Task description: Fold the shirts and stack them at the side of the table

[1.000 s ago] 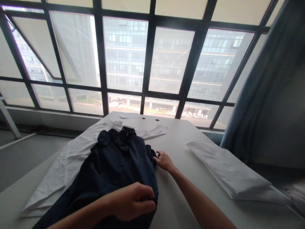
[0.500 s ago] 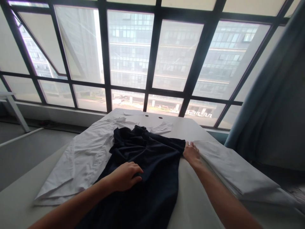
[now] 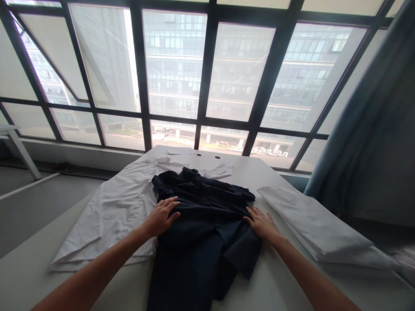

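A dark navy shirt (image 3: 191, 242) lies spread on the white table (image 3: 249, 170), its collar toward the window and its lower part running to the near side. My left hand (image 3: 162, 217) rests on the shirt's left side, fingers stretched out and apart. On the right side my right hand (image 3: 261, 222) lies on the fabric, fingers spread, near the short sleeve. Below the right hand, a loose flap of the shirt spreads toward the right. Beside the shirt on the left lies a crumpled white garment (image 3: 116, 207).
Folded white cloth (image 3: 317, 220) lies along the table's right side. Two dark round holes are at the far end. A large window stands beyond, a grey-blue curtain (image 3: 356, 121) hangs at right, and a white table leg (image 3: 24, 153) shows at left.
My left hand has moved up and left on the shirt. My right hand has come off the sleeve end and down onto the side. The shirt's lower right part now flares outward.
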The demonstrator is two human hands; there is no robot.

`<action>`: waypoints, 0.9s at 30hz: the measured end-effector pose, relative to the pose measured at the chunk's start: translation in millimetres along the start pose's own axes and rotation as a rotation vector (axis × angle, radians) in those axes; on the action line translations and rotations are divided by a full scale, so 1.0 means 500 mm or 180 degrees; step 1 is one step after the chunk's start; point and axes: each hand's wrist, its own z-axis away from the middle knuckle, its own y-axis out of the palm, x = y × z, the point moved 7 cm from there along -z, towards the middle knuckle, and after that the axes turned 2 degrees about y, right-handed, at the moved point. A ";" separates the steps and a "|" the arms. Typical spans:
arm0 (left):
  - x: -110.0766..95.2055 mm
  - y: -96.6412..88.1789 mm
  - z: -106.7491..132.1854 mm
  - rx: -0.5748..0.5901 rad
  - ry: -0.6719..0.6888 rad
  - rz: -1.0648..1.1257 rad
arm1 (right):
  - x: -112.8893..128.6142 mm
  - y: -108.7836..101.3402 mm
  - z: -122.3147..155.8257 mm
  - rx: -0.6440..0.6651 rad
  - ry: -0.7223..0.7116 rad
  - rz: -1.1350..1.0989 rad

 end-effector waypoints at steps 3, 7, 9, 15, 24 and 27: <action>0.112 0.015 -0.021 -0.0145 -0.0652 -0.0194 | -0.032 0.000 -0.010 -0.0340 -0.0063 0.0008; 0.221 0.040 -0.051 0.0161 -0.1282 -0.0457 | -0.027 0.028 0.013 -0.0529 -0.0291 -0.0215; 0.250 0.048 -0.073 0.0328 -0.1341 -0.0490 | -0.028 0.037 0.020 -0.0566 -0.0260 -0.0300; 0.295 0.035 -0.140 0.0377 -0.1390 -0.0562 | -0.012 0.009 0.003 -0.0642 -0.0191 -0.0394; 0.113 -0.037 -0.089 -0.0402 -0.0397 -0.0579 | -0.025 -0.057 0.086 -0.1075 -0.0234 -0.1095; 0.007 -0.051 -0.011 0.0003 0.0124 -0.0187 | -0.064 -0.047 0.119 -0.0714 -0.0002 -0.1422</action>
